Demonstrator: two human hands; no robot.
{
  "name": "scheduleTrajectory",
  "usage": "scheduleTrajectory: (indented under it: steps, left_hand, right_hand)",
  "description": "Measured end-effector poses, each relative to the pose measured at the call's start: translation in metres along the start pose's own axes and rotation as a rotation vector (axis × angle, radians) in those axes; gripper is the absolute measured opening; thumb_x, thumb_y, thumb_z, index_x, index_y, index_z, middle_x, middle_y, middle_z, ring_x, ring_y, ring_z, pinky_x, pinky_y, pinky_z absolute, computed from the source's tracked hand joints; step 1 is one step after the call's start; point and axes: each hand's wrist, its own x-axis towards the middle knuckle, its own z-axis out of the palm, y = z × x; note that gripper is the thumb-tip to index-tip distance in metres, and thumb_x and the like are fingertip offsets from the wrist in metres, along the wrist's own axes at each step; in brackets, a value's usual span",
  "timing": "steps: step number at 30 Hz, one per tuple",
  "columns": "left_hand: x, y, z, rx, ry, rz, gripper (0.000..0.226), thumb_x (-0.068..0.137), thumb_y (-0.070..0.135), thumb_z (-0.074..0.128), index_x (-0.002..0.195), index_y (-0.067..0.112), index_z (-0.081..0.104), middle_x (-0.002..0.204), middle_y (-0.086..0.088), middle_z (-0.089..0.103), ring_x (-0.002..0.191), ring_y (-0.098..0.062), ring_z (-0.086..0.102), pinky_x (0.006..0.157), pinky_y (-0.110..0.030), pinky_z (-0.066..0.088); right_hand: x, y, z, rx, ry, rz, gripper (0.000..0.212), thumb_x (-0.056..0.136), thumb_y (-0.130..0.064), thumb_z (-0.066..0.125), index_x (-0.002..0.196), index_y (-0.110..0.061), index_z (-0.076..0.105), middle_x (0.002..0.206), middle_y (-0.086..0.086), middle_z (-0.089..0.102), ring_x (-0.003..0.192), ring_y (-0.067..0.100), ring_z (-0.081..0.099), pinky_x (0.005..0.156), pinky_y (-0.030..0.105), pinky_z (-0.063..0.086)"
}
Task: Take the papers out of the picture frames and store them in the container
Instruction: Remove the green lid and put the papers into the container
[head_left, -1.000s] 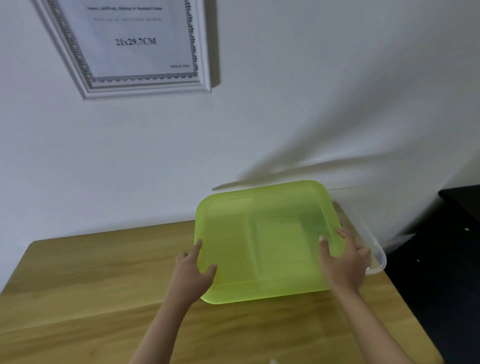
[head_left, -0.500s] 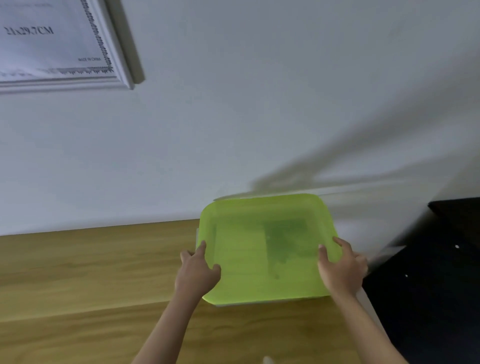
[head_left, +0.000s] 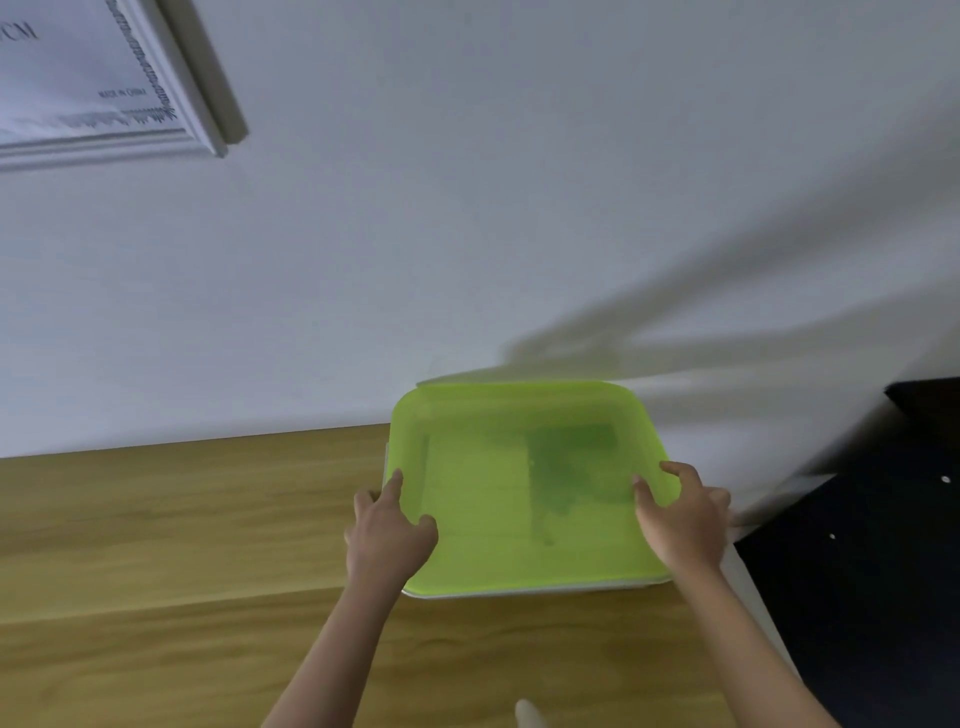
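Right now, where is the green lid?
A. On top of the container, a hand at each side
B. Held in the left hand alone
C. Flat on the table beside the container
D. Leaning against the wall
A: the green lid lies over the container, whose pale rim shows under its near edge, with the left hand and right hand gripping its two sides.

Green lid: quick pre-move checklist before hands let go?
1. Green lid sits over the container: ok, clear rim shows under its near edge.
2. Lid snapped down all round: cannot tell.
3. Left hand grips the lid's left edge: ok.
4. Right hand grips its right edge: ok.
5. Container rests on the wooden table: ok.
6. Picture frame on the wall emptied: not ok, printed paper inside.
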Motion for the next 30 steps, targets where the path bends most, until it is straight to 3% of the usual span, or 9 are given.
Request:
scheduleTrajectory:
  steps: [9, 16, 19, 22, 25, 30]
  left_hand:
    - [-0.005, -0.006, 0.001, -0.062, 0.044, -0.029, 0.070, 0.080, 0.025, 0.057, 0.144, 0.032, 0.028, 0.135, -0.001, 0.035, 0.119, -0.034, 0.033, 0.090, -0.036, 0.035]
    - [0.000, -0.013, -0.002, -0.110, -0.004, -0.007, 0.071, 0.081, 0.026, 0.064, 0.144, 0.029, 0.031, 0.134, -0.006, 0.033, 0.113, -0.031, 0.048, 0.094, -0.041, 0.044]
    - [0.002, -0.017, -0.007, -0.168, -0.023, 0.009, 0.071, 0.080, 0.021, 0.069, 0.141, 0.030, 0.035, 0.131, -0.009, 0.035, 0.105, -0.023, 0.050, 0.091, -0.035, 0.042]
    - [0.006, -0.024, -0.010, -0.243, -0.025, 0.027, 0.072, 0.076, 0.016, 0.074, 0.138, 0.031, 0.041, 0.128, -0.010, 0.038, 0.097, -0.019, 0.046, 0.092, -0.034, 0.041]
    - [0.008, -0.030, -0.009, -0.282, -0.031, 0.036, 0.071, 0.075, 0.012, 0.075, 0.137, 0.029, 0.044, 0.125, -0.010, 0.037, 0.106, -0.024, 0.048, 0.095, -0.037, 0.042]
    - [0.013, -0.035, -0.007, -0.289, -0.029, 0.051, 0.071, 0.074, 0.013, 0.076, 0.136, 0.029, 0.045, 0.128, -0.011, 0.036, 0.110, -0.026, 0.048, 0.096, -0.038, 0.042]
  right_hand:
    - [-0.010, 0.006, 0.000, -0.052, 0.016, -0.051, 0.048, 0.080, -0.051, 0.063, 0.121, -0.027, 0.054, 0.109, 0.018, 0.048, 0.111, 0.037, 0.042, 0.084, 0.045, 0.046]
    - [-0.012, 0.007, 0.000, -0.014, 0.012, -0.064, 0.049, 0.078, -0.050, 0.066, 0.119, -0.026, 0.055, 0.107, 0.016, 0.046, 0.110, 0.036, 0.044, 0.079, 0.043, 0.047]
    - [-0.015, 0.006, 0.002, 0.042, 0.009, -0.060, 0.048, 0.078, -0.047, 0.068, 0.119, -0.024, 0.054, 0.111, 0.014, 0.043, 0.109, 0.035, 0.045, 0.078, 0.043, 0.049]
    - [-0.021, 0.008, 0.004, 0.080, 0.002, -0.061, 0.048, 0.080, -0.046, 0.066, 0.119, -0.023, 0.051, 0.117, 0.013, 0.040, 0.098, 0.032, 0.053, 0.073, 0.041, 0.050]
    - [-0.027, 0.012, 0.005, 0.054, -0.019, -0.091, 0.048, 0.083, -0.049, 0.061, 0.122, -0.024, 0.046, 0.120, 0.014, 0.042, 0.079, 0.026, 0.052, 0.063, 0.034, 0.044]
    - [-0.026, 0.011, 0.004, 0.027, -0.023, -0.097, 0.048, 0.084, -0.052, 0.058, 0.122, -0.026, 0.046, 0.119, 0.013, 0.045, 0.076, 0.025, 0.053, 0.062, 0.033, 0.046]
